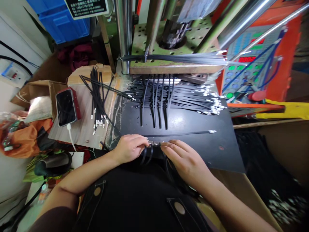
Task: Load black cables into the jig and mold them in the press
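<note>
Close to my body, at the front edge of the black work surface [198, 151], both hands grip a short, narrow metal bar [155, 143]. My left hand [131, 147] pinches its left end, fingers closed. The fingers of my right hand [184, 156] press on its right end. Black flat cables [147, 156] hang in loops below the bar; their ends at the bar are too small to make out. Just beyond my hands lies a single black cable [181, 133] with a white connector. Several cables [155, 106] lie crosswise farther back, over a wide pile of cables [185, 96] with white ends.
A press with a green plate [140, 40] and metal columns stands behind. Its orange control panel [251, 64] is at right. On the left board sit a phone [66, 107] with a charging cord and a cable bundle [98, 100]. More cables [270, 174] lie lower right.
</note>
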Motion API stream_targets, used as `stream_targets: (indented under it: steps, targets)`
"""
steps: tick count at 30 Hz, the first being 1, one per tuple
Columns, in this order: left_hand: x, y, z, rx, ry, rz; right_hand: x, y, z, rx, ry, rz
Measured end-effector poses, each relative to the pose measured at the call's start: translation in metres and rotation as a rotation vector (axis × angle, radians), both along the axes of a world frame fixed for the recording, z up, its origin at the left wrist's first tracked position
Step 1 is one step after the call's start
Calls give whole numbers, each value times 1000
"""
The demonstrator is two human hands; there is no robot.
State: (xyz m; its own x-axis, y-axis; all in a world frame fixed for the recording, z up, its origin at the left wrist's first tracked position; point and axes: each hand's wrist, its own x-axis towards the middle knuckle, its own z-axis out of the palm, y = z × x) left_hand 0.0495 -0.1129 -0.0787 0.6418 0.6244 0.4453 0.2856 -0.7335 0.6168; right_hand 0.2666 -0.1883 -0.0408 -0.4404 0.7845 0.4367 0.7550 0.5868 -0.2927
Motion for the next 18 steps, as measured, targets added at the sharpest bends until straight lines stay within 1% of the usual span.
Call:
stream_targets:
  steps: [2,3,4,6,8,9,11,13,15,17,18]
  targets:
    - [-3,1,1,-32,68,-22,6,-2,-1,-42,46,20]
    - [-6,3,5,-51,107,-50,12,-3,0,-76,78,17]
    - [-9,5,10,-69,144,-91,18,-5,2,-110,109,-2]
    - [-13,11,26,-112,200,-186,31,-7,6,-138,173,-110]
    - [-11,18,44,-154,214,-239,36,-6,12,-85,241,-230]
    - [-7,20,52,-164,202,-235,35,-4,15,-39,263,-265]
    - [5,21,60,-128,141,-190,25,2,19,54,270,-252]
    - [17,20,59,-17,71,-165,12,7,20,87,255,-178]
    - [22,18,51,103,44,-164,3,8,18,53,266,-131]
    - [15,16,42,163,36,-151,3,3,13,-10,296,-162]
    - [8,14,38,158,17,-131,5,0,9,-41,318,-197]
